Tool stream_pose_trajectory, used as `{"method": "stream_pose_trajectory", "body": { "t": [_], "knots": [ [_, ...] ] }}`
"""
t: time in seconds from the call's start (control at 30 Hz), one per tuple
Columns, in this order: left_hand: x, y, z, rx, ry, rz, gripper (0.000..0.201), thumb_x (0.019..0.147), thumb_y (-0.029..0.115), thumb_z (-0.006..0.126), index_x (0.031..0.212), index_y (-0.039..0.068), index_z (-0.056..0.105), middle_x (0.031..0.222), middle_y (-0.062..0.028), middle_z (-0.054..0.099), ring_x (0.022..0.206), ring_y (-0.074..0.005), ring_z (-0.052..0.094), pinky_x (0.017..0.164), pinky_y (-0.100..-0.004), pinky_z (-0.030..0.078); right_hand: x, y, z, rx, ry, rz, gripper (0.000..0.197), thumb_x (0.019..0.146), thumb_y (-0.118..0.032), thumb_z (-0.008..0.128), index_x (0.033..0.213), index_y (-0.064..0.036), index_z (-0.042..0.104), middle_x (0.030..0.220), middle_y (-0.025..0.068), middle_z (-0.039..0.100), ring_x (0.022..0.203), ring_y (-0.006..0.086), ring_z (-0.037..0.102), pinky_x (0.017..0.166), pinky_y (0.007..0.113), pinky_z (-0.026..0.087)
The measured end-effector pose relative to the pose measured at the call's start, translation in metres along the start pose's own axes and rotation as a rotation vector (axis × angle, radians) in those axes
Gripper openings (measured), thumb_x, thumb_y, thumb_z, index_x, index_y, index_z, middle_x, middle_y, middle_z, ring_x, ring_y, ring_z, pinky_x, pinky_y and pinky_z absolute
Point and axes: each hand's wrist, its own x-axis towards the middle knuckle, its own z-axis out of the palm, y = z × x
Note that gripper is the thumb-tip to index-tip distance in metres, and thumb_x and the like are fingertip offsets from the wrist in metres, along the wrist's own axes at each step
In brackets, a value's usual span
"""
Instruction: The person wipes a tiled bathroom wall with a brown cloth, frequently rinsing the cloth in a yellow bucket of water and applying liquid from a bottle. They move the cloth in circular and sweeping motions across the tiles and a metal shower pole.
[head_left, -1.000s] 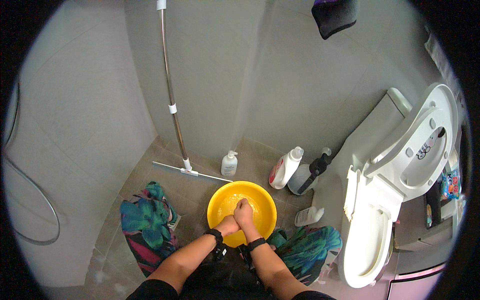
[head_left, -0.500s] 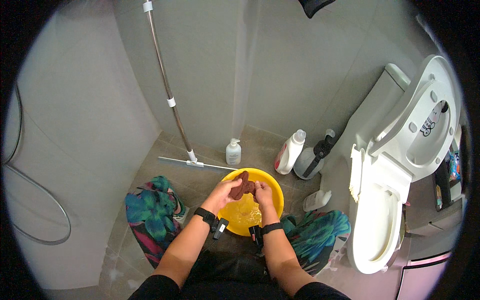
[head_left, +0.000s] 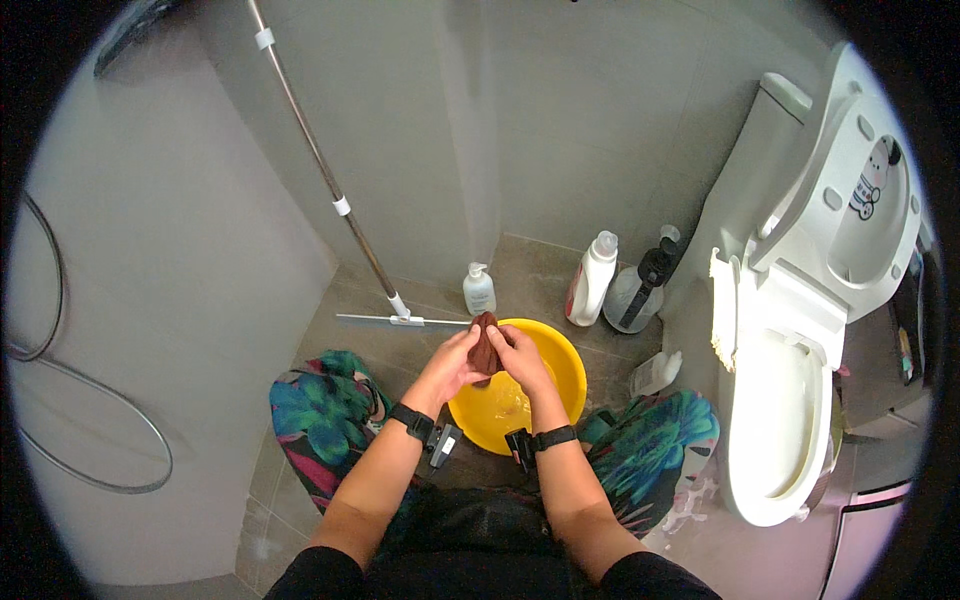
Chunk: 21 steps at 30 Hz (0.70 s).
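On grey floor tiles (head_left: pixel 535 285) — yellow basin (head_left: pixel 562 372), squeegee (head_left: pixel 342 206), toilet (head_left: pixel 800 318).

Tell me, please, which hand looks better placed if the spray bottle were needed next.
Probably the right hand: it is nearer the spray bottle, while the left hand would have to reach across it. Both hands hold the brown cloth.

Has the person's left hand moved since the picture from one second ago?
Yes. Judged against the white pump bottle, the left hand has moved up the picture, nearer the bottle, and somewhat left.
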Motion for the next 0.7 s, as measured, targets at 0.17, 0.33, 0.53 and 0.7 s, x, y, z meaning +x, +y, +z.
{"method": "stream_pose_trajectory", "body": {
  "t": [0.17,0.33,0.53,0.7],
  "knots": [
    [-0.033,0.038,0.032,0.184,0.039,0.056,0.057,0.129,0.04,0.091,0.176,0.012,0.075,0.165,-0.0111,0.089,0.145,-0.0319,0.09,0.121,-0.0584,0.075,0.009,-0.013,-0.009,0.179,-0.061,0.045,0.056,0.135,-0.053,0.078,0.147,-0.0008,0.092,0.12,0.0104,0.094,0.107,0.0228,0.087,0.096,0.043,0.07],
    [-0.102,0.145,0.069,0.272,0.082,0.2,0.055,0.128,0.032,0.091,0.175,0.01,0.075,0.164,-0.0119,0.089,0.145,-0.0313,0.091,0.122,-0.0591,0.076,0.028,-0.008,-0.015,0.238,0.032,-0.014,0.047,0.134,-0.048,0.081,0.144,-0.0034,0.092,0.113,0.0041,0.092,0.094,0.0173,0.084,0.085,0.038,0.068],
    [-0.128,0.282,0.062,0.247,0.016,0.345,0.054,0.131,0.034,0.088,0.176,0.007,0.073,0.165,-0.0138,0.088,0.149,-0.0306,0.089,0.127,-0.0584,0.074,0.083,0.006,0.007,0.137,0.209,0.049,0.04,0.131,-0.04,0.086,0.137,-0.0015,0.091,0.11,0.0057,0.094,0.092,0.0175,0.085,0.085,0.038,0.068],
    [-0.043,0.301,-0.037,0.045,-0.006,0.311,0.046,0.13,0.039,0.089,0.167,0.012,0.08,0.161,-0.0101,0.091,0.145,-0.0287,0.088,0.119,-0.0547,0.071,0.162,0.031,0.046,-0.198,0.174,-0.169,0.035,0.126,-0.036,0.091,0.137,-0.003,0.09,0.114,0.0166,0.097,0.099,0.0305,0.092,0.094,0.048,0.072]
  ]
}}
